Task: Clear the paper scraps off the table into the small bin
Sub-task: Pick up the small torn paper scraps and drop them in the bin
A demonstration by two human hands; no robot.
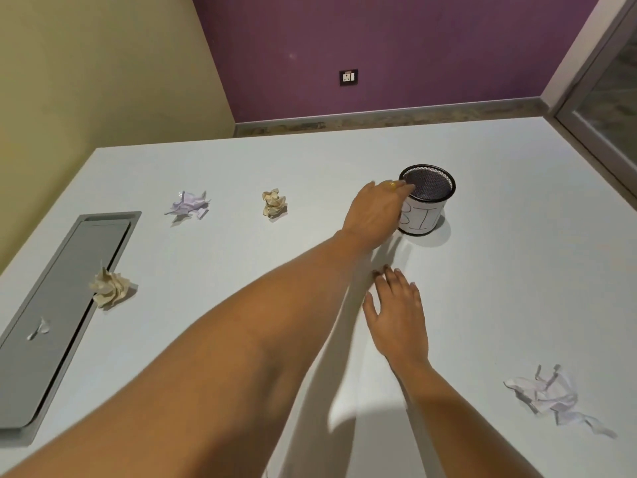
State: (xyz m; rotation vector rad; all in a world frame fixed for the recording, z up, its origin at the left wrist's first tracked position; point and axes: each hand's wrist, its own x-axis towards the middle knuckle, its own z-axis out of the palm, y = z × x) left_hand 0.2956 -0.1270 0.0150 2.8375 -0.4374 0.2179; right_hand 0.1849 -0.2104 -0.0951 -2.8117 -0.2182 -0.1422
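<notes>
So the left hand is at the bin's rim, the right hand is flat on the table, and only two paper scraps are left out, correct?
Not quite: the head view shows four scraps, not two: the lilac scrap, the tan scrap, the beige scrap by the grey panel and the white scrap. The left hand is at the bin rim, and the right hand lies on the table.

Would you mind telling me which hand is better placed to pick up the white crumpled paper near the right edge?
The right hand: it lies open and empty on the table, nearer the white crumpled paper; the left hand is at the bin.
</notes>
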